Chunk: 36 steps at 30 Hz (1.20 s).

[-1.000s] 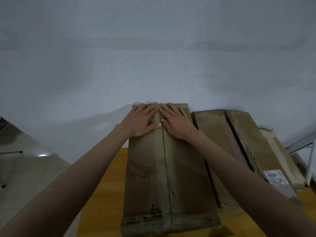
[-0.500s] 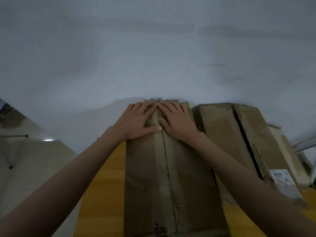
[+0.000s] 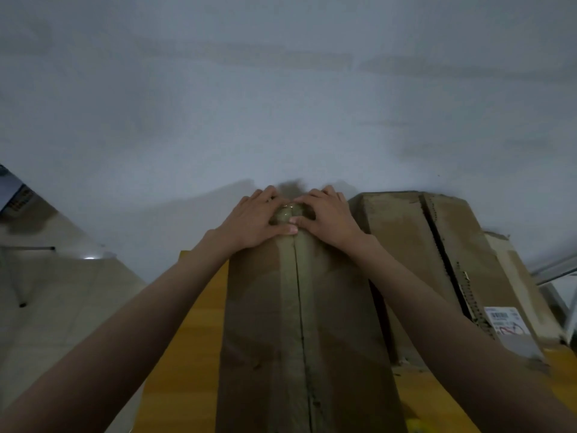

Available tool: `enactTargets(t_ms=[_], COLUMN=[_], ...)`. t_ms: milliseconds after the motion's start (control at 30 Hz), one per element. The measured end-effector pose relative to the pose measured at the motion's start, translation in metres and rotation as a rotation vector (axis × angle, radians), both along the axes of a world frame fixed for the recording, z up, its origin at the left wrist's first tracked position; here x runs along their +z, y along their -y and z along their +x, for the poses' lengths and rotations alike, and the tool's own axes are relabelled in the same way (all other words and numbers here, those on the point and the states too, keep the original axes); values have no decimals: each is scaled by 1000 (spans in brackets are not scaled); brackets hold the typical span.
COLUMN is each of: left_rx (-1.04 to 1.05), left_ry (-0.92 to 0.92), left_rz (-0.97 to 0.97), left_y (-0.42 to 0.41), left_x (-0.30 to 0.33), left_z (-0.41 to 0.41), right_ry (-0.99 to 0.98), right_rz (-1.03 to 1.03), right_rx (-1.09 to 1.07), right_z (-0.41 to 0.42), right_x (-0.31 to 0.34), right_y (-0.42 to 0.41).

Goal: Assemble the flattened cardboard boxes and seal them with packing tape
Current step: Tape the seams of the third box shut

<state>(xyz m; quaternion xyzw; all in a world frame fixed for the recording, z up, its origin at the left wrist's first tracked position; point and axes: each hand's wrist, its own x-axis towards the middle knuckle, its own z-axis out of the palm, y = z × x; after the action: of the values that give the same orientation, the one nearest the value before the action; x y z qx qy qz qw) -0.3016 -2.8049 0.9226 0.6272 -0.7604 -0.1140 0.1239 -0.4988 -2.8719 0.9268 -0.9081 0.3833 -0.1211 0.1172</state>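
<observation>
A tall brown cardboard box (image 3: 259,323) stands on the yellow table (image 3: 184,354) in front of me, its top flaps closed. A strip of packing tape (image 3: 296,307) runs along the centre seam. My left hand (image 3: 253,220) and my right hand (image 3: 331,217) lie side by side at the box's far end. Their fingers bend down over the far edge and the thumbs meet on the seam. Between them the tape end (image 3: 288,210) bulges slightly as they press it. The fingertips are hidden behind the edge.
A second cardboard box (image 3: 402,245) with an untaped top seam and a white shipping label (image 3: 505,323) stands close on the right. More cardboard (image 3: 512,276) leans beyond it. A grey wall is right behind; tiled floor (image 3: 62,307) lies left of the table.
Both hands slid from lying flat on the top to the far end, and the fingers now fold over the far edge. The view moved closer to the box.
</observation>
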Motion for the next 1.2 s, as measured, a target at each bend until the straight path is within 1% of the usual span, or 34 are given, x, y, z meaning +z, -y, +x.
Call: enactTargets(t_ms=[100, 133, 200, 367, 467, 567, 700, 800, 967, 1067, 1133, 1200], left_rx=[93, 120, 164, 310, 364, 383, 399, 428, 361, 326, 325, 319], left_ry=[-289, -348, -393, -388, -384, -405, -480, -486, -375, -265, -247, -267], left_rz=[94, 126, 164, 187, 179, 99, 34, -21, 97, 108, 91, 48], left_y=[-1, -2, -5, -10, -20, -36, -49, -48, -59, -70, -73, -73], left_x=[5, 6, 9, 9, 7, 0, -23, -43, -70, -82, -83, -80], left_z=[-4, -5, -7, -13, -13, -8, -4, -3, -13, -21, -21, -18], right_ry=[74, 118, 177, 228, 244, 273, 207, 186, 172, 181, 189, 223], right_rz=[195, 262, 319, 305, 271, 245, 202, 224, 335, 395, 364, 317], right_rx=[-19, -39, -94, -190, -218, -206, -208, -217, -237, -266, -256, -247], right_z=[-2, -3, -3, 3, 7, 10, 21, 29, 15, 6, 6, 8], right_x=[0, 1, 1, -1, -4, -8, -19, -33, -74, -90, -93, -89], right_y=[-6, -9, -15, -28, -38, -48, -53, -48, -64, -78, -82, -83])
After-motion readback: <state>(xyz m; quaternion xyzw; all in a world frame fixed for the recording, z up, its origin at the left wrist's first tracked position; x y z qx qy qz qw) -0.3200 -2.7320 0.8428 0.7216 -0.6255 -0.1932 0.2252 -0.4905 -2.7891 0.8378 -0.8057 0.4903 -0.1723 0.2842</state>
